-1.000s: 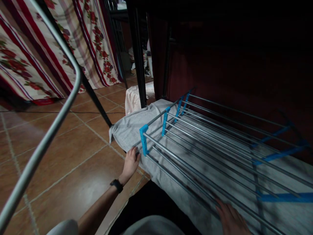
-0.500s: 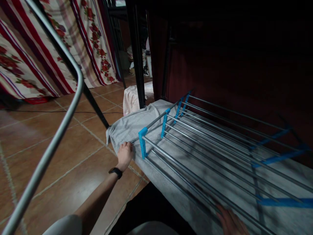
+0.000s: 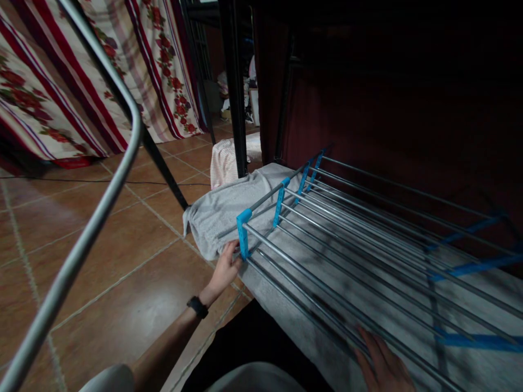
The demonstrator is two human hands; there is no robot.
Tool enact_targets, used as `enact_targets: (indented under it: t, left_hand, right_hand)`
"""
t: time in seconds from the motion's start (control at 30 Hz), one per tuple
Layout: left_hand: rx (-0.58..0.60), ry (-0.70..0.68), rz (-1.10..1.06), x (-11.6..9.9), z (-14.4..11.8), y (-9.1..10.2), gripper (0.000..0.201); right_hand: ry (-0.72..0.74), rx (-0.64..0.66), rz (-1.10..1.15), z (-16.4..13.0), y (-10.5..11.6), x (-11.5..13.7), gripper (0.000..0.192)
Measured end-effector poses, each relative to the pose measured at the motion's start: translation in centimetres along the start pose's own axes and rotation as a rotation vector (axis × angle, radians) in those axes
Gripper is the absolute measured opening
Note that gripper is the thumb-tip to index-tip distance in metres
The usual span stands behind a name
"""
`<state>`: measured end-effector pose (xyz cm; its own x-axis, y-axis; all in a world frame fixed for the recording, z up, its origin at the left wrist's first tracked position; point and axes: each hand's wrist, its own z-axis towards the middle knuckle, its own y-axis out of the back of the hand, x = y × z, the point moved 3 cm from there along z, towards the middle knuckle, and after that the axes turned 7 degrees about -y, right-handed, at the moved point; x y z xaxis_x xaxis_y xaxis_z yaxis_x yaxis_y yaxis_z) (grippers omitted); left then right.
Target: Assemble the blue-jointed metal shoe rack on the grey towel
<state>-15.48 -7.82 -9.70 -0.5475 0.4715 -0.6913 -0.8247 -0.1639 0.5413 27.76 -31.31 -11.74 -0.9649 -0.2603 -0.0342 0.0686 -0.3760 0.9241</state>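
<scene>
Grey cloth [image 3: 229, 209] lies draped under the drying rack [image 3: 347, 256] at frame centre; the left hand [image 3: 226, 268] pinches its near edge by the blue bracket [image 3: 244, 233], while the right hand [image 3: 382, 367] presses flat, fingers spread, steadying it.

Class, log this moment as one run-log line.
left hand: grips grey cloth edge | right hand: flat on cloth under drying rack

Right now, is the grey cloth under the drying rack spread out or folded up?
Spread out. The grey cloth lies flat under the rack rods, reaching past the blue clip, where the left hand holds its edge.
</scene>
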Motion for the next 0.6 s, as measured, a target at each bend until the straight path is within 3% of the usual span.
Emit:
enact_targets:
  t: [0.07,0.17,0.27,0.43,0.6]
  left_hand:
    - [0.007,0.017,-0.077,-0.8,0.1,-0.7,0.052]
    - [0.024,0.052,-0.161,-1.6,0.3,-1.4,0.046]
    - [-0.014,0.127,-0.217,-2.1,0.7,-1.6,0.041]
    - [-0.131,0.137,-0.259,-3.7,1.5,-0.9,0.042]
    - [-0.195,0.092,-0.26,-5.0,2.6,-0.7,0.029]
  right_hand:
    - [-0.003,0.014,0.018,2.1,0.2,1.9,0.038]
    - [-0.219,0.14,0.127,7.0,0.3,5.4,0.042]
    - [-0.305,0.31,0.221,12.7,0.0,9.2,0.047]
    - [-0.292,0.526,0.245,20.1,-1.9,13.8,0.046]
    - [-0.243,0.577,0.26,24.1,-4.2,15.6,0.056]
